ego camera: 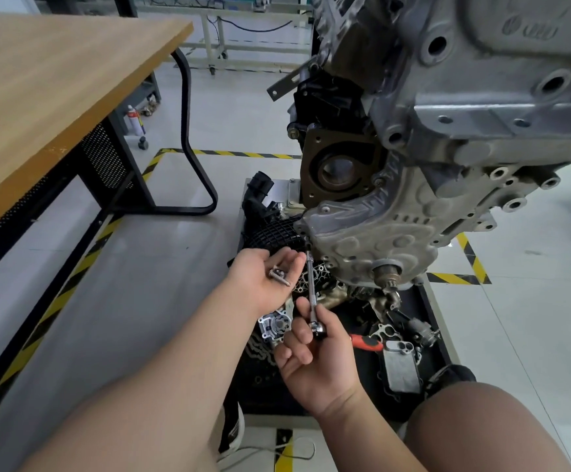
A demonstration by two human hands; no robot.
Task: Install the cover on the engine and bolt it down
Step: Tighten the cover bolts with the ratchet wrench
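Cast metal on the cover, matt pale grey, grainy, with raised bumps and ribs. Same dull casting on the engine above, rougher and darker in patches (rust-brown staining around the round opening). Bright polished steel on the extension bar, knurled along the middle. Shiny plated metal on the bolts. Smooth orange-red plastic or rubber on the ratchet handle. Black moulded plastic on the grid-patterned part. Wood-grain worktop, matt and light brown, over black perforated sheet metal. Grey floor, smooth, glossy, faintly reflective, striped with yellow-and-black tape.
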